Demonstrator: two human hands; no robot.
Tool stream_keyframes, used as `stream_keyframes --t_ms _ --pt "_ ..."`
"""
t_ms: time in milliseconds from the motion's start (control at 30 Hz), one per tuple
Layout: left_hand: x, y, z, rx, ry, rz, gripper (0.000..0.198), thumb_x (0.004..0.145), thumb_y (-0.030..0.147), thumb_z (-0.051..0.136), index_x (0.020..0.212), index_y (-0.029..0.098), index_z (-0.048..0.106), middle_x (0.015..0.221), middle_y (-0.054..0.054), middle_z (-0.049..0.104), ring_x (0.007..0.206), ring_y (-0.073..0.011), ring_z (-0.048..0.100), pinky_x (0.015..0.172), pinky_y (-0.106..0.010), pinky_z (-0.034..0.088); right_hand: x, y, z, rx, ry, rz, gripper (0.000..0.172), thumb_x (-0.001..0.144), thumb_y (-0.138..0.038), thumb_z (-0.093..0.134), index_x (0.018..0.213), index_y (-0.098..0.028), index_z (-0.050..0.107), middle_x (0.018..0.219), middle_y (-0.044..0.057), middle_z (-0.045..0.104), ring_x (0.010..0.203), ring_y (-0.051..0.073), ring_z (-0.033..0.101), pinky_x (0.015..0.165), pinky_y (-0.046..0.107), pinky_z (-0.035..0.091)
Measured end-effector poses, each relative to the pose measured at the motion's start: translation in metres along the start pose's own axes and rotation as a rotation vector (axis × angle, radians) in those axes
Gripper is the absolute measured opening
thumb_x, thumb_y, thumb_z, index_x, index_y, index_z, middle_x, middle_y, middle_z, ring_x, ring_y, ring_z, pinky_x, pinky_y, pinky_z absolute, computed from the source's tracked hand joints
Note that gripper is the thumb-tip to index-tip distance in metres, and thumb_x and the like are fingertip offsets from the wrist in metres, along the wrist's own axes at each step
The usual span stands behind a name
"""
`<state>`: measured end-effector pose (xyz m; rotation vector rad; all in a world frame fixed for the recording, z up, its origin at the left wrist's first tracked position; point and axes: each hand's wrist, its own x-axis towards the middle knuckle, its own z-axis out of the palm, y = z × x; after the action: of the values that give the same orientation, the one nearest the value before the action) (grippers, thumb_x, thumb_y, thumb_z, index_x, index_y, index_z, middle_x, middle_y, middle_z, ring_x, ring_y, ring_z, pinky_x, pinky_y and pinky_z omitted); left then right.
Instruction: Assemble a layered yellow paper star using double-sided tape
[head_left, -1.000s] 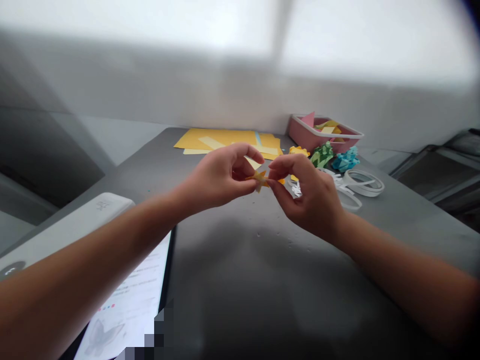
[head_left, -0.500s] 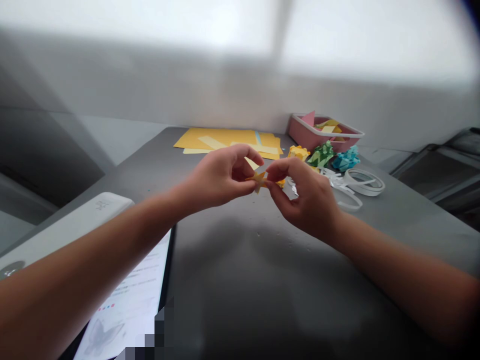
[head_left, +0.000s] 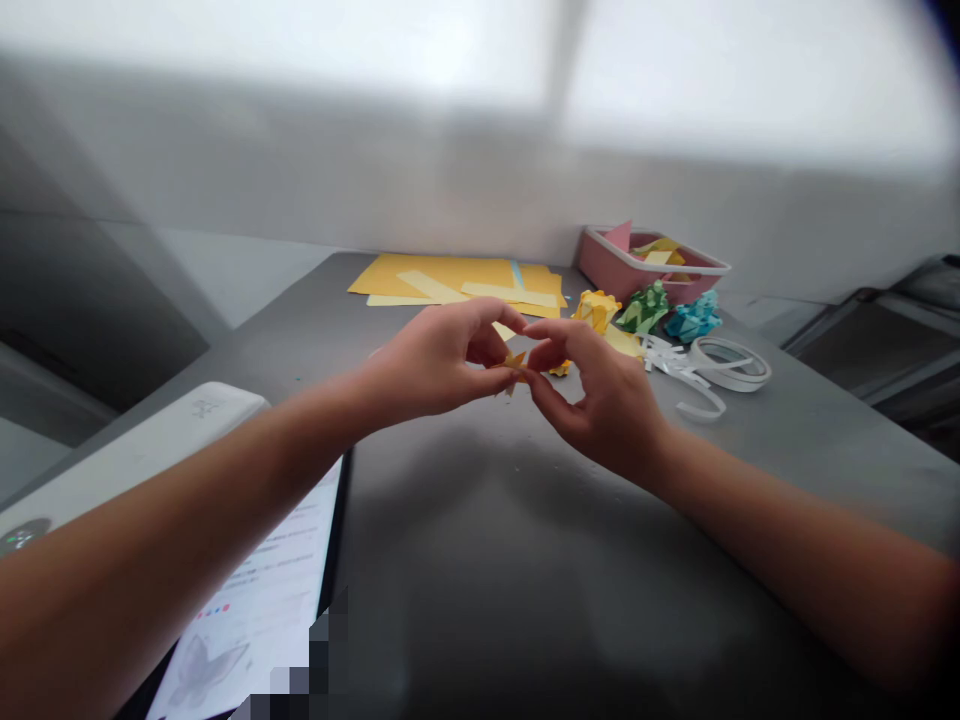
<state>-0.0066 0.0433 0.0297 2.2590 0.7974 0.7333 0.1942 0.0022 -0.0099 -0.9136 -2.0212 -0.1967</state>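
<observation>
Both hands are pinching one small orange paper star [head_left: 514,362] between them, held in the air just above the grey table [head_left: 480,560]. Left hand [head_left: 439,360] is clamping the star's left side between thumb and fingertips; right hand [head_left: 600,395] is closing thumb and forefinger on its right side, other fingers curled loosely. Only a couple of star points are showing, the rest is hidden by the fingers. Just behind the right hand a yellow paper scrap [head_left: 559,369] is lying on the table. Further back, folded paper pieces are sitting in a row: yellow [head_left: 598,308], green [head_left: 643,308], blue [head_left: 691,317], in front of a pink tray [head_left: 611,270] holding paper offcuts. White paper strips [head_left: 705,375] are curling to the right of them. Yellow paper sheets [head_left: 442,278] are lying flat at the table's far edge. Near left, under the left forearm, a printed instruction sheet [head_left: 255,610] and a white device [head_left: 150,450] are sitting.
</observation>
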Motion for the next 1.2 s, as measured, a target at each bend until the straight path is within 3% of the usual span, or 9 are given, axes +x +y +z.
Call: stream_keyframes --t_ms 233,433,567,700,767,933,1200 --pt "0.0 0.002 0.0 0.114 0.036 -0.02 0.031 0.078 0.022 0.068 0.108 0.022 0.062 0.084 0.0 0.071 0.08 -0.0166 0.068 0.071 -0.029 0.051 -0.001 -0.006 0.001 0.037 -0.012 0.106 0.035 0.086 -0.014 0.063 0.118 -0.024 0.053 0.084 0.0 0.072 0.078 0.017 0.07 0.073 0.032 0.053" --pt "-0.002 0.005 0.0 0.161 0.047 -0.013 0.031 0.076 0.022 0.069 0.106 0.023 0.06 0.084 0.001 0.07 0.08 -0.0169 0.068 0.073 -0.031 0.05 0.001 -0.007 0.001 0.285 -0.078 0.459 0.04 0.081 -0.021 0.07 0.118 -0.021 0.054 0.084 0.001 0.073 0.08 0.02 0.07 0.076 0.037 0.053" --pt "-0.001 0.004 0.0 0.167 0.041 -0.017 0.031 0.076 0.021 0.068 0.106 0.024 0.06 0.081 0.002 0.069 0.077 -0.0163 0.067 0.068 -0.029 0.048 0.005 -0.005 -0.002 0.413 -0.119 0.582 0.037 0.08 -0.027 0.07 0.114 -0.02 0.057 0.084 0.003 0.072 0.081 0.021 0.069 0.076 0.038 0.053" --pt "0.0 0.004 -0.001 0.119 0.077 -0.042 0.031 0.075 0.02 0.07 0.104 0.022 0.059 0.077 0.002 0.068 0.076 -0.0159 0.067 0.068 -0.028 0.049 0.009 0.001 -0.004 0.356 -0.101 0.631 0.026 0.08 -0.028 0.07 0.103 -0.019 0.063 0.082 0.002 0.067 0.075 0.018 0.063 0.07 0.036 0.05" --pt "0.001 0.004 -0.003 0.063 0.08 -0.06 0.032 0.076 0.021 0.07 0.106 0.022 0.058 0.078 0.001 0.07 0.077 -0.0159 0.069 0.069 -0.029 0.05 0.009 0.004 -0.004 0.449 -0.112 0.629 0.024 0.082 -0.029 0.069 0.102 -0.019 0.063 0.082 0.002 0.065 0.075 0.016 0.062 0.068 0.034 0.049" --pt "0.0 0.005 -0.005 -0.049 0.039 -0.066 0.033 0.08 0.027 0.072 0.109 0.02 0.058 0.08 -0.001 0.072 0.076 -0.0158 0.07 0.07 -0.03 0.053 0.005 0.004 0.001 0.761 -0.108 0.539 0.035 0.08 -0.031 0.077 0.107 -0.019 0.059 0.08 -0.001 0.062 0.075 0.013 0.059 0.068 0.03 0.048" --pt "0.0 0.008 -0.005 -0.094 -0.015 -0.073 0.033 0.082 0.031 0.073 0.109 0.02 0.057 0.079 -0.001 0.073 0.075 -0.0159 0.07 0.07 -0.031 0.052 0.006 0.002 0.001 0.792 -0.079 0.506 0.033 0.079 -0.022 0.076 0.106 -0.019 0.058 0.076 -0.003 0.059 0.071 0.011 0.057 0.065 0.026 0.047"
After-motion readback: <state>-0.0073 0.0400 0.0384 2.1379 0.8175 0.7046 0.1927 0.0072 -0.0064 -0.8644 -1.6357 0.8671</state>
